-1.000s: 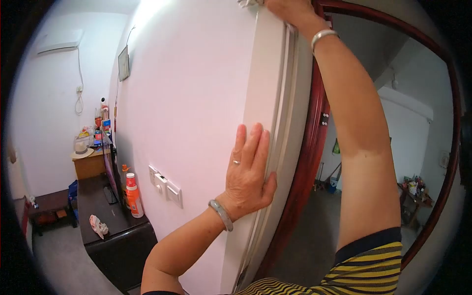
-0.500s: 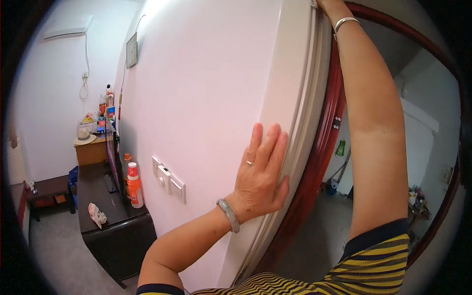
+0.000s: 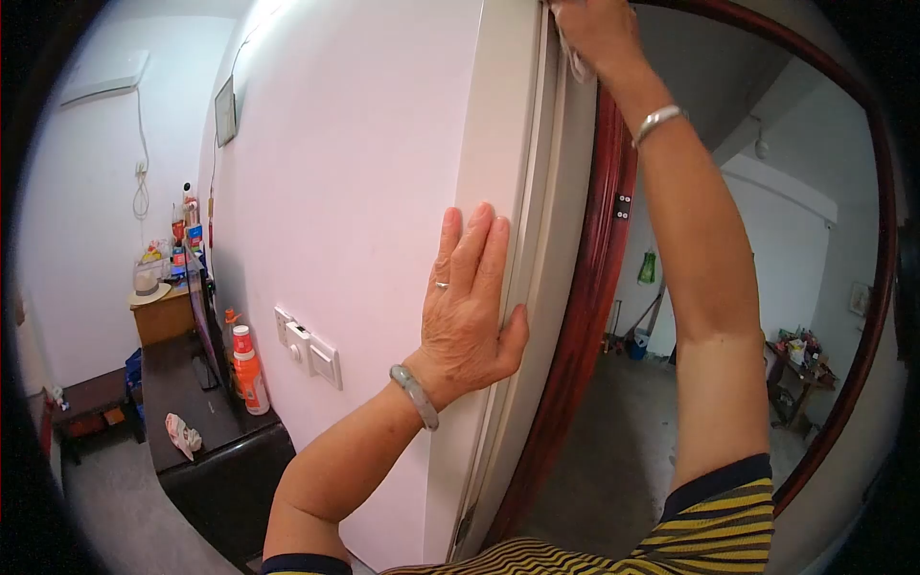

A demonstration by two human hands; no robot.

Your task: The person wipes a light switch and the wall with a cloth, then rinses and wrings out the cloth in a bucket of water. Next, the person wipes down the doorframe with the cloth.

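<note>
My left hand (image 3: 467, 307) lies flat against the pale door casing (image 3: 494, 144), fingers pointing up and thumb spread toward its inner edge. It wears a ring and a jade-coloured bangle. High up at the top edge of the view, my right hand (image 3: 596, 36) is closed on a whitish cloth (image 3: 575, 62), part of which hangs below the fingers against the casing. A silver bangle circles that wrist. The fingertips at the top are partly cut off by the frame. Beside the casing runs a dark red door frame (image 3: 589, 259).
Left of my hand are wall switches (image 3: 311, 355). A black table (image 3: 206, 431) holds an orange bottle (image 3: 250, 372), a crumpled tissue (image 3: 182, 436) and a monitor seen edge-on. Through the doorway are a green bottle (image 3: 647, 268), a blue bucket (image 3: 637, 343) and a cluttered table (image 3: 800, 359).
The view has shifted, so both hands appear further left. My right hand has come lower, bringing the cloth into sight. My left hand stays flat on the casing.
</note>
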